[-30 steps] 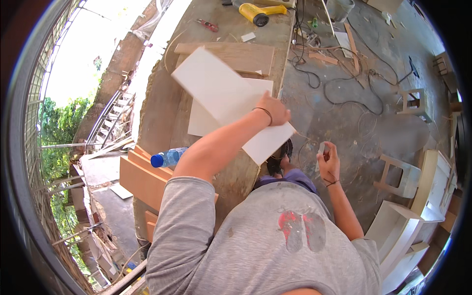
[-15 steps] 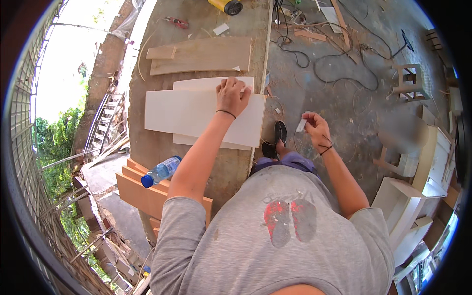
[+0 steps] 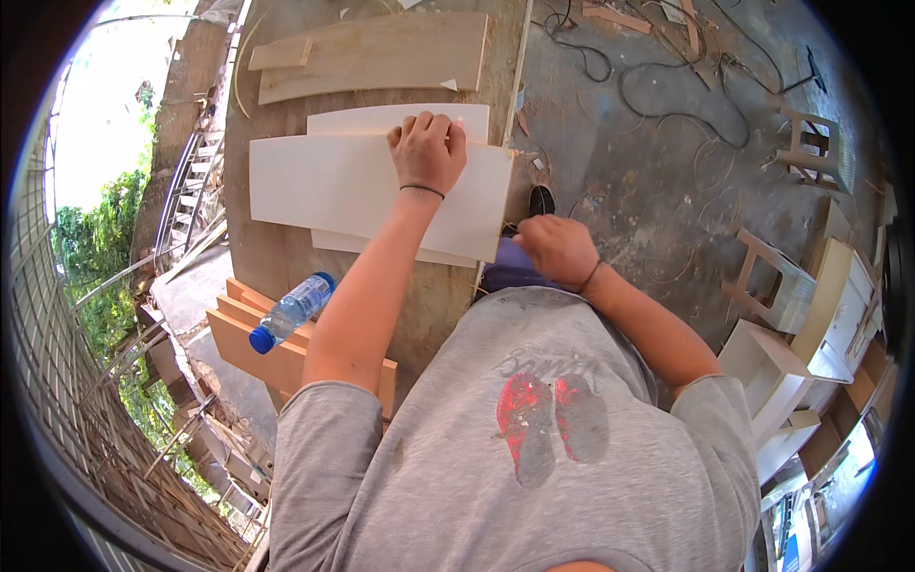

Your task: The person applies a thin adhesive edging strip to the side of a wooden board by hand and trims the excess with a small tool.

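Observation:
A long white board (image 3: 329, 186) lies across a second white board (image 3: 357, 119) on the work table. On the upper board's far edge rests my left hand (image 3: 429, 153), its fingers curled down over the edge and closed. Close to that board's right end, just above my lap, my right hand (image 3: 560, 250) is closed in a fist-like shape. Its fingertips are turned away, so whatever it holds is hidden.
A brown panel (image 3: 381, 62) with a smaller piece lies farther up the table (image 3: 233, 162). To the left, a blue-capped water bottle (image 3: 295, 307) rests on stacked brown boards (image 3: 250, 336). Cables (image 3: 658, 114), stools (image 3: 815, 153) and white cabinet parts (image 3: 762, 357) occupy the floor at right.
My right hand has moved left toward the board's end, and the small white piece it held no longer shows. My left hand stays on the board. The view has shifted.

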The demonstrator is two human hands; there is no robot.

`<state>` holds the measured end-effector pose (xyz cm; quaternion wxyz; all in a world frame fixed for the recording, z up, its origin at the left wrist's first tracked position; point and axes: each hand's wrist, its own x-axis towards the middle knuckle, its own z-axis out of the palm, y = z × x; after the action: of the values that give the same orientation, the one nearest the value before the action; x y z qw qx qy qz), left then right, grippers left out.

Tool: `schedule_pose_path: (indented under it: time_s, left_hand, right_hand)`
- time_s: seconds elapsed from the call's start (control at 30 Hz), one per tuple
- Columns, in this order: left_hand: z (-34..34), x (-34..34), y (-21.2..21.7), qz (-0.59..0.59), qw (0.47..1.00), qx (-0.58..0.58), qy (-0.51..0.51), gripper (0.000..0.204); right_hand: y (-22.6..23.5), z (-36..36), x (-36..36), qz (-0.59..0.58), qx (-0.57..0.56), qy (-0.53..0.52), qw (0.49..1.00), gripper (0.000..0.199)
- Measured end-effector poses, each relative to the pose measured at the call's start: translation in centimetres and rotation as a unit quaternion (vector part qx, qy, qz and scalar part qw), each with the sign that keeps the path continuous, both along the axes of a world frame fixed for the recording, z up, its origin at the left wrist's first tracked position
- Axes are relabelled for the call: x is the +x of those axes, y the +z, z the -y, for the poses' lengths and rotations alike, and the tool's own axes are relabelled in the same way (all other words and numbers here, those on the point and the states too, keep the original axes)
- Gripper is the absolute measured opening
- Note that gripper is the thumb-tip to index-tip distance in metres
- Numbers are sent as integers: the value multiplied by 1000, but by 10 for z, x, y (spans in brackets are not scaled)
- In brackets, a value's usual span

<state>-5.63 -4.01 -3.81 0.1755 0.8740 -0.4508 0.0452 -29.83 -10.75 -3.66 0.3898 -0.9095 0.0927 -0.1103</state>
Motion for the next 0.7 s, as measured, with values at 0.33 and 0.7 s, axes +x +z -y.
schedule_pose_path:
  time_s: [0.33,0.7]
  left_hand:
    - [2,5,-11,-35,999,-10,-9,18]
    - [2,5,-11,-28,999,-19,-3,21]
  right_hand:
    - [-26,95,73,37,-206,-4,978,10]
    - [-15,75,59,79,-172,103,977,13]
